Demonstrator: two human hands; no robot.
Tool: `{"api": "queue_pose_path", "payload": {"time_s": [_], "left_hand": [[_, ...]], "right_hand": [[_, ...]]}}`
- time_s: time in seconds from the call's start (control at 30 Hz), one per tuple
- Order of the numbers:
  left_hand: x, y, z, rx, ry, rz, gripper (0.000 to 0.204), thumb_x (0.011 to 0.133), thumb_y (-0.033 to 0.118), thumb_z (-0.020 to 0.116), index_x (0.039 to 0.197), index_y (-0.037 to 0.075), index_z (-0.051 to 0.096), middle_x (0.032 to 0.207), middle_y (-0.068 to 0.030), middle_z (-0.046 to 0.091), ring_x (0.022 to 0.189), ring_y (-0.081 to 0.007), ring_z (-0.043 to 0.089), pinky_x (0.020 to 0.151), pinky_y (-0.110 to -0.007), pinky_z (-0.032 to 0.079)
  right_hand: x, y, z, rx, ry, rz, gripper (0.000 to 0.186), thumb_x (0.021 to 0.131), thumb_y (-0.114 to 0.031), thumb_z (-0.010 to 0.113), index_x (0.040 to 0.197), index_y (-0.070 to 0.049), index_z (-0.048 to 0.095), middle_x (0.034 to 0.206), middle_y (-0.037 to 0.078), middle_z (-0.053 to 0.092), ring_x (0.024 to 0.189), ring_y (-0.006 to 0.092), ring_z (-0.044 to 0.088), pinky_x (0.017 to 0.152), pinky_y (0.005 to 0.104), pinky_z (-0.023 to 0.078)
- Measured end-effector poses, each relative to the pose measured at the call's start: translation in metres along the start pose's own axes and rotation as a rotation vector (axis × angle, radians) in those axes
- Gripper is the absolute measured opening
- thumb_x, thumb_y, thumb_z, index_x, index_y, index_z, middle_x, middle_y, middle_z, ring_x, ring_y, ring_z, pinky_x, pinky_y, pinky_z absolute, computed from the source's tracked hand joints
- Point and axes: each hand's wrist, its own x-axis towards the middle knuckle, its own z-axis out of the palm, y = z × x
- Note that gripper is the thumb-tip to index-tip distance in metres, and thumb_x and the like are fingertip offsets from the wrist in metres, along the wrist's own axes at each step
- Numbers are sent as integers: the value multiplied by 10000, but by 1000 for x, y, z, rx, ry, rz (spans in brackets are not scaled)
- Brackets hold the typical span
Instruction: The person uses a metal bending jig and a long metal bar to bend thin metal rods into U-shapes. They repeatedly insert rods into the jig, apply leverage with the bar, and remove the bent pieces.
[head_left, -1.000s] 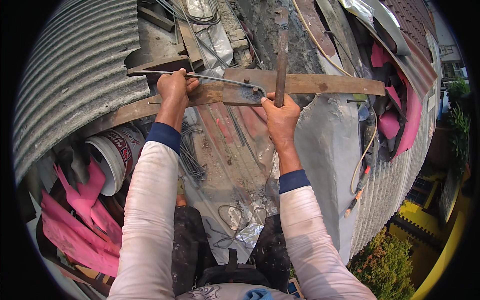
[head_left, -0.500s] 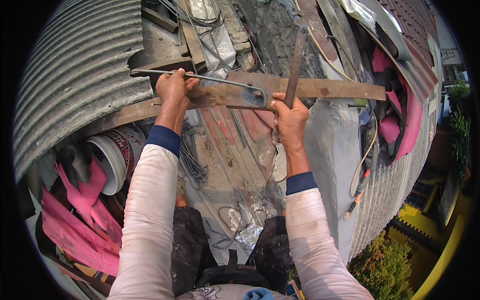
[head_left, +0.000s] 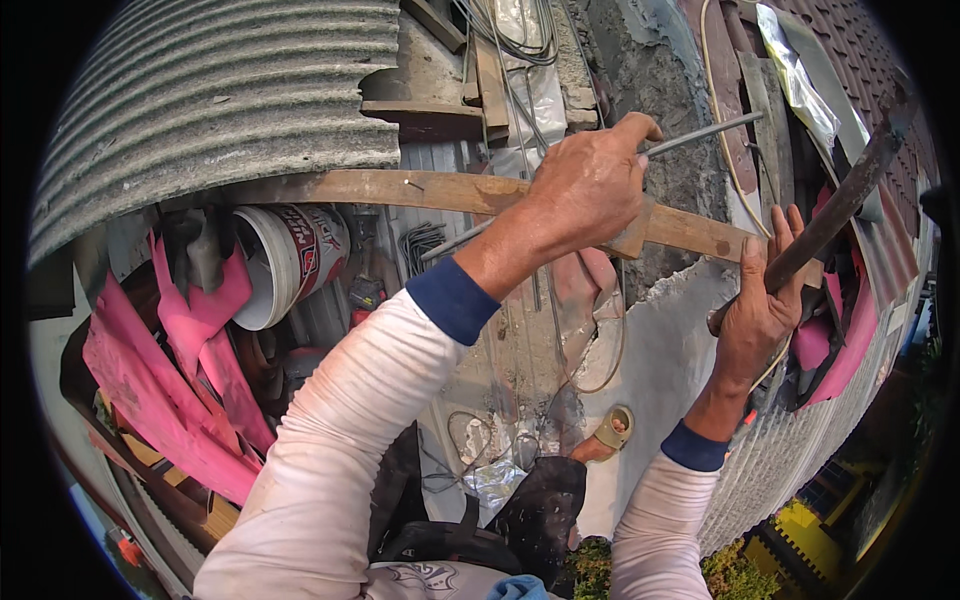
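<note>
A thin grey steel rod [head_left: 705,133] slants across a wooden plank [head_left: 430,190]. My left hand [head_left: 595,185] is closed over the rod's middle, and its two ends stick out on either side. Most of the wooden block on the plank lies behind this hand. To the right, my right hand [head_left: 755,325] holds a thick rusty metal bar [head_left: 835,215] near its lower end, between thumb and fingers, with the fingertips pointing up. The bar tilts up and away to the right. What lies under my left palm is hidden.
A corrugated roof sheet [head_left: 230,110] fills the far left, above a white bucket [head_left: 270,265] on its side and pink sheeting [head_left: 165,385]. Loose wire [head_left: 520,40] lies at the back. At the right are a yellowish cable [head_left: 712,95] and a corrugated roof edge [head_left: 790,450].
Both hands have moved right, along with my view. The bar has swung from near upright to leaning right. My left hand now grips the rod over the block, its back turned up.
</note>
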Motion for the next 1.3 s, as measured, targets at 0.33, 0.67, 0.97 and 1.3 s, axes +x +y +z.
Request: {"api": "queue_pose_path", "payload": {"time_s": [0.33,0.67,0.97,1.3], "left_hand": [[0,-52,20,211,-143,479,226,904,85,728,1118,115,794,860,-83,760,910,-332,733,843,-492,560],[-31,-116,45,77,-48,260,199,954,61,711,1121,118,804,1060,-103,703,1051,-350,696,894,-494,551],[-42,-129,52,64,58,144,162,869,120,839,1030,124,850,1033,-63,675,1150,-299,622,1032,-458,479],[-41,-135,67,50,153,94,221,825,76,887,1015,186,905,950,-23,625,1014,-237,581,949,-400,440]], "right_hand": [[-4,49,16,-66,-396,183,150,1048,-128,782,1130,-4,767,1032,40,692,902,142,596,816,316,495],[5,86,58,-208,-633,175,128,1038,-121,781,1090,-14,735,894,-55,609,823,53,520,743,248,461],[7,97,59,-187,-671,200,139,960,-77,820,1080,-35,762,945,53,675,898,197,606,845,363,504],[-19,114,66,-354,-519,33,140,905,-108,854,1042,-107,823,983,44,698,1023,273,641,944,428,471]]}}
